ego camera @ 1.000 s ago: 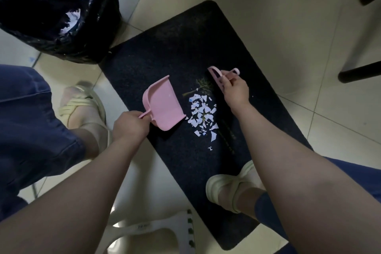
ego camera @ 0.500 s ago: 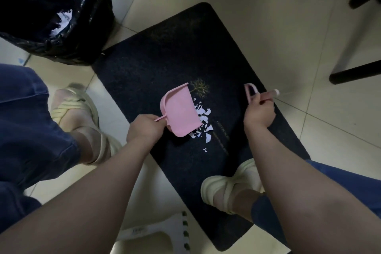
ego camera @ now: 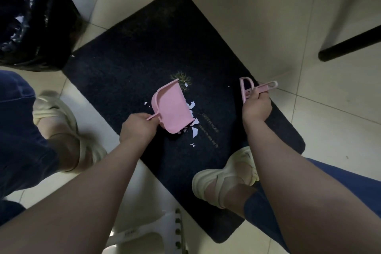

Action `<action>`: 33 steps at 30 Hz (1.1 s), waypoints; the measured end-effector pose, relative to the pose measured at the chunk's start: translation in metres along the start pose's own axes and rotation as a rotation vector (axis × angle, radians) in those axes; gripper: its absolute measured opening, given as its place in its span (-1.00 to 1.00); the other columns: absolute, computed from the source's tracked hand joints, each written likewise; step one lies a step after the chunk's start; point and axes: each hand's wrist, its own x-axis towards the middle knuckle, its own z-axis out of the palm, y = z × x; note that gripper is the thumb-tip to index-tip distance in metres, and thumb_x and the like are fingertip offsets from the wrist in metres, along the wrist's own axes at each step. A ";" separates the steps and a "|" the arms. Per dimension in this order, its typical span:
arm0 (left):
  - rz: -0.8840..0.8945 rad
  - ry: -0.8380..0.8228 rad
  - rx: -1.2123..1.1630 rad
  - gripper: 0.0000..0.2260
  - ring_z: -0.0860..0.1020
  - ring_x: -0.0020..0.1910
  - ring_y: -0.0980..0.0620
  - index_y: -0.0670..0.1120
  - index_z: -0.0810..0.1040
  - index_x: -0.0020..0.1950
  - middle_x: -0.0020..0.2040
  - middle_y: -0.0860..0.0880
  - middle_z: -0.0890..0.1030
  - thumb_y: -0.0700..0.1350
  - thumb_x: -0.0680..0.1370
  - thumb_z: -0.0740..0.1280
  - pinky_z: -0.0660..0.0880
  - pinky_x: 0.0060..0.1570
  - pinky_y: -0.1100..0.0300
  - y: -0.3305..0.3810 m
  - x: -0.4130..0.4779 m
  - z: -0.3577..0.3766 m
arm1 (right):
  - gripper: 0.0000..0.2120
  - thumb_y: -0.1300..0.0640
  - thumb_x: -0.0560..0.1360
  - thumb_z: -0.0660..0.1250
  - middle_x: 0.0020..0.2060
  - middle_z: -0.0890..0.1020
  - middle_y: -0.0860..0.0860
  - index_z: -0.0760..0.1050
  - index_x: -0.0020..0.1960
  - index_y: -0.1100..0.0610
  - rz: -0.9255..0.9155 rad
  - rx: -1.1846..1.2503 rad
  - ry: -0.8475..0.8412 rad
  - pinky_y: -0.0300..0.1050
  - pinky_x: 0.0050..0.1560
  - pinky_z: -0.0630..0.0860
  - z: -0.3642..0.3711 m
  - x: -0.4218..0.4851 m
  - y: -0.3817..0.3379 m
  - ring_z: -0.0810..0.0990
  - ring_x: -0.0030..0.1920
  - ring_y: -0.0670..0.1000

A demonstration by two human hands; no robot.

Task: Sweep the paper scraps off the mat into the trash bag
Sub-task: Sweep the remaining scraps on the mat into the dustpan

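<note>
L hand (ego camera: 137, 129): fist closed round handle of pink dustpan (ego camera: 171, 109), pan tipped over the scraps
R hand (ego camera: 256, 107): closed on small pink brush (ego camera: 250, 88), off to the right, well apart from pan
Scraps (ego camera: 193, 125): white paper bits at pan's front edge, few loose ones nearby, all on dark mat (ego camera: 127, 64)
Trash bag (ego camera: 31, 16): black, top left, just beside mat corner, w/ white bits inside
Feet: pale sandals, R one on mat edge
</note>
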 end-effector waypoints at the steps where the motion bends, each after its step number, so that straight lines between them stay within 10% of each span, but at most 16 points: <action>1: 0.000 0.003 0.001 -0.82 0.61 -0.16 -0.05 0.12 0.58 -0.34 -0.25 0.00 0.64 0.10 0.45 0.37 0.57 -0.07 0.08 0.000 0.000 0.002 | -0.65 0.01 0.67 0.06 0.04 0.61 0.09 0.51 0.20 0.19 0.012 0.001 -0.011 -0.20 -0.09 0.32 -0.001 -0.001 0.001 0.52 -0.04 0.02; 17: -0.006 0.004 -0.013 -0.86 0.61 -0.14 -0.04 0.09 0.65 -0.19 -0.23 0.00 0.65 0.12 0.46 0.37 0.53 -0.11 0.15 -0.005 0.000 0.003 | -0.68 0.04 0.63 0.11 -0.01 0.64 0.13 0.55 0.08 0.21 0.004 -0.024 -0.204 -0.04 -0.02 0.51 0.011 -0.005 -0.003 0.60 -0.03 0.13; 25: -0.019 0.023 -0.048 -0.81 0.61 -0.19 -0.04 0.11 0.57 -0.35 -0.26 0.01 0.64 0.07 0.46 0.35 0.57 -0.08 0.09 -0.007 -0.002 -0.004 | -0.64 0.01 0.67 0.05 0.02 0.63 0.09 0.52 0.18 0.20 -0.008 0.038 0.081 -0.20 -0.10 0.35 0.002 -0.012 -0.008 0.57 -0.03 0.04; 33: -0.056 0.020 -0.105 -0.83 0.62 -0.18 -0.07 0.09 0.59 -0.34 -0.27 -0.01 0.64 0.04 0.46 0.36 0.58 -0.06 0.05 -0.011 -0.002 -0.011 | -0.72 0.05 0.58 0.15 -0.02 0.65 0.09 0.58 0.07 0.16 0.067 -0.024 -0.304 -0.02 -0.05 0.58 0.020 -0.016 -0.014 0.63 -0.08 0.09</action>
